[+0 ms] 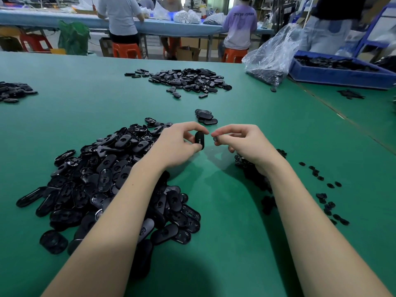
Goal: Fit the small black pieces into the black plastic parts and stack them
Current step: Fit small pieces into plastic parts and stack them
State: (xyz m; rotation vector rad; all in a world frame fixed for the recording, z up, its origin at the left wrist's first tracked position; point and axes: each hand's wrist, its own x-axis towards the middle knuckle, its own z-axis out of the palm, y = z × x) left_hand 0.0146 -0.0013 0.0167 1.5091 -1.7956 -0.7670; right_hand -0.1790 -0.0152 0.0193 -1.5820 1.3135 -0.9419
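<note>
My left hand (179, 144) pinches an oval black plastic part (199, 139) upright between thumb and fingers, just above the green table. A few centimetres to its right, my right hand (241, 142) pinches a small black piece (215, 139) at its fingertips. A big heap of oval black parts (102, 179) lies under and left of my left forearm. Small black pieces (327, 196) are scattered on the right, with more partly hidden under my right wrist. A short stack of oval parts (205, 116) sits just beyond my hands.
Another pile of black parts (188, 80) lies mid-table, and a smaller one (12, 92) at the left edge. A clear plastic bag (272, 58) and a blue crate (342, 71) of parts stand far right. People sit at a blue bench behind.
</note>
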